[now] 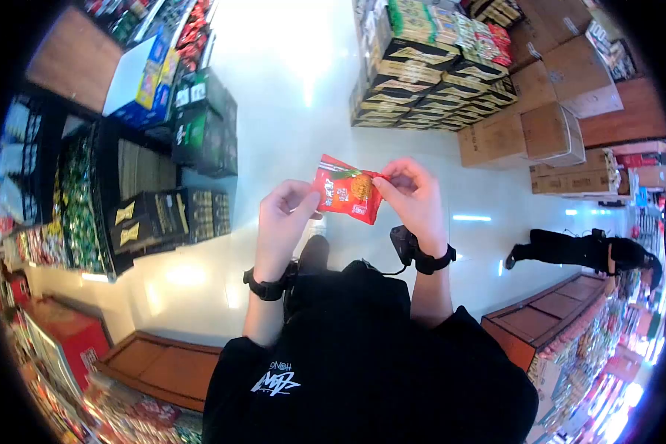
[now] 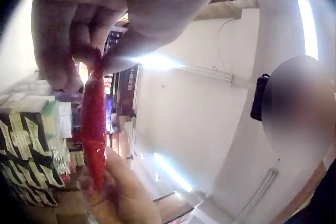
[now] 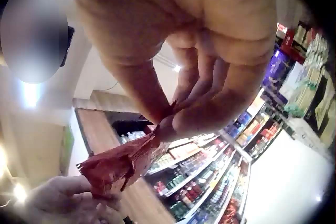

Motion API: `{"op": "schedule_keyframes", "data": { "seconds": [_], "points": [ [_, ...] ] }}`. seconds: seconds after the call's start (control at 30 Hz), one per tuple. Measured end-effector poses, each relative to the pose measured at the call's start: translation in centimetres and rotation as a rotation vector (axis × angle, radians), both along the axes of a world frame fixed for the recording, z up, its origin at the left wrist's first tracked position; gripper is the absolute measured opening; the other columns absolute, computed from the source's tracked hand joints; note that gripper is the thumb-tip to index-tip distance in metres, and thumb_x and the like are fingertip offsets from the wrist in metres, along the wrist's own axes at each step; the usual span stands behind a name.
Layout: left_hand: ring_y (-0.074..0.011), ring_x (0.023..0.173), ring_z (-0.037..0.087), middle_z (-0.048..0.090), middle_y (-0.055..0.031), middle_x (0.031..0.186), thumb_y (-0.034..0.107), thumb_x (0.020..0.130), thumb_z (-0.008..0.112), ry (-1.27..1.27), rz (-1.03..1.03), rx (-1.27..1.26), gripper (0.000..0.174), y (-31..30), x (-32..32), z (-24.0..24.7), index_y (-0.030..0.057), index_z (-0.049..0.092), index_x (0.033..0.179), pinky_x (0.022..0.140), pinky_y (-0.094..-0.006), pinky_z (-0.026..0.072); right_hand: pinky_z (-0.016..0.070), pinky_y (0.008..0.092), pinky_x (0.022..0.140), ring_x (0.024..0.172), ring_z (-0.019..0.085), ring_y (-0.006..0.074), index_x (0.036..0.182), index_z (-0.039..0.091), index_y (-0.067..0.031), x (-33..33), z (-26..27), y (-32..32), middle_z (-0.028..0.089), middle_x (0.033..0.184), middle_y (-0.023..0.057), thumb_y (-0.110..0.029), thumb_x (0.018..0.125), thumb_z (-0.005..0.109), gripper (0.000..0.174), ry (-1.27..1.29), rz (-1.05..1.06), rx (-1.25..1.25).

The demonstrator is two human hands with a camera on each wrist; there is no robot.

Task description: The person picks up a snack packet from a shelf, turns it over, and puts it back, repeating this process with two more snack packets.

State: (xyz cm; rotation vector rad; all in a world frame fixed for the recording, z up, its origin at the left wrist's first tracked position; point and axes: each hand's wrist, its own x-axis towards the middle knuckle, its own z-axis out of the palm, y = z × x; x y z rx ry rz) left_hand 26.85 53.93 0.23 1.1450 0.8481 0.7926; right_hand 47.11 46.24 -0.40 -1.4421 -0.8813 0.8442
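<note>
A small red snack packet (image 1: 345, 194) with white lettering and a picture of golden food is stretched between both hands, in front of the torso. My left hand (image 1: 283, 214) pinches its left edge between thumb and fingers. At the upper right corner, the thumb and fingertips of my right hand (image 1: 416, 200) grip it. Seen edge-on in the left wrist view, the packet (image 2: 94, 127) looks plump in the middle and narrow at its ends. In the right wrist view, the packet (image 3: 119, 163) looks creased, its corner bunched in the right fingertips.
Stacked black-and-gold cartons (image 1: 433, 89) topped with packets stand ahead to the right, beside brown cardboard boxes (image 1: 525, 137). Dark green boxes (image 1: 206, 122) and loaded shelves line the left. A pale shiny floor (image 1: 296, 81) runs between. Another person (image 1: 584, 250) in black is off to the right.
</note>
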Motion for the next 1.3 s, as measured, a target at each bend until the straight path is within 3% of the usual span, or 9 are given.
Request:
{"op": "schedule_keyframes", "data": {
  "seconds": [0.2, 0.43, 0.8, 1.03, 1.1, 1.3],
  "points": [
    [-0.0115, 0.081, 0.062, 0.063, -0.0051, 0.089, 0.004, 0.092, 0.060, 0.030, -0.247, -0.067, 0.008, 6.2, 9.4, 0.1, -0.0016, 0.060, 0.097, 0.070, -0.0266, 0.0543, 0.0487, 0.0195, 0.066, 0.075, 0.061, 0.0049, 0.092, 0.059, -0.0006, 7.4, 1.0, 2.0, 0.065, 0.080, 0.0011, 0.001, 0.086, 0.067, 0.010, -0.013, -0.193, -0.093],
    [-0.0138, 0.075, 0.064, 0.067, -0.0084, 0.087, 0.004, 0.089, 0.061, 0.083, -0.401, -0.028, 0.009, 8.5, 21.8, -1.1, -0.0036, 0.061, 0.095, 0.068, -0.0271, 0.0533, 0.0486, 0.0201, 0.067, 0.075, 0.061, 0.0050, 0.092, 0.061, -0.0007, 18.2, -1.3, 1.7, 0.066, 0.081, 0.0005, -0.002, 0.086, 0.068, 0.009, 0.027, -0.339, -0.119],
    [-0.0125, 0.072, 0.062, 0.063, -0.0057, 0.082, 0.005, 0.092, 0.061, 0.119, -0.354, 0.050, 0.010, 8.4, 42.7, -1.0, -0.0031, 0.060, 0.096, 0.068, -0.0261, 0.0525, 0.0468, 0.0181, 0.065, 0.073, 0.059, 0.0033, 0.092, 0.061, 0.0004, 39.8, -1.1, 3.1, 0.064, 0.082, -0.0007, -0.001, 0.086, 0.067, 0.009, -0.008, -0.309, -0.027],
    [-0.0118, 0.067, 0.060, 0.062, -0.0054, 0.080, 0.002, 0.089, 0.063, 0.145, -0.378, -0.009, 0.009, 10.0, 51.6, -0.1, -0.0025, 0.060, 0.096, 0.063, -0.0231, 0.0492, 0.0484, 0.0216, 0.065, 0.072, 0.061, 0.0056, 0.093, 0.065, 0.0000, 49.2, -1.1, 5.1, 0.067, 0.080, 0.0020, -0.005, 0.084, 0.069, 0.011, -0.025, -0.323, -0.013],
    [-0.0115, 0.067, 0.060, 0.062, -0.0055, 0.079, 0.002, 0.088, 0.064, 0.159, -0.387, -0.021, 0.011, 10.8, 54.0, -0.6, -0.0023, 0.060, 0.097, 0.061, -0.0226, 0.0482, 0.0493, 0.0235, 0.065, 0.071, 0.062, 0.0068, 0.093, 0.067, -0.0002, 51.6, -1.8, 5.9, 0.069, 0.079, 0.0036, -0.007, 0.083, 0.070, 0.012, -0.028, -0.330, -0.010],
    [-0.0107, 0.060, 0.058, 0.063, -0.0070, 0.077, -0.001, 0.085, 0.066, 0.205, -0.509, -0.086, 0.044, 14.9, 61.1, -2.1, -0.0033, 0.049, 0.125, 0.055, -0.0225, 0.0472, 0.0499, 0.0247, 0.068, 0.074, 0.062, 0.0082, 0.092, 0.067, -0.0003, 58.9, -3.5, 9.6, 0.069, 0.083, 0.0046, -0.007, 0.082, 0.071, 0.013, -0.005, -0.331, -0.053]
  ]
}}
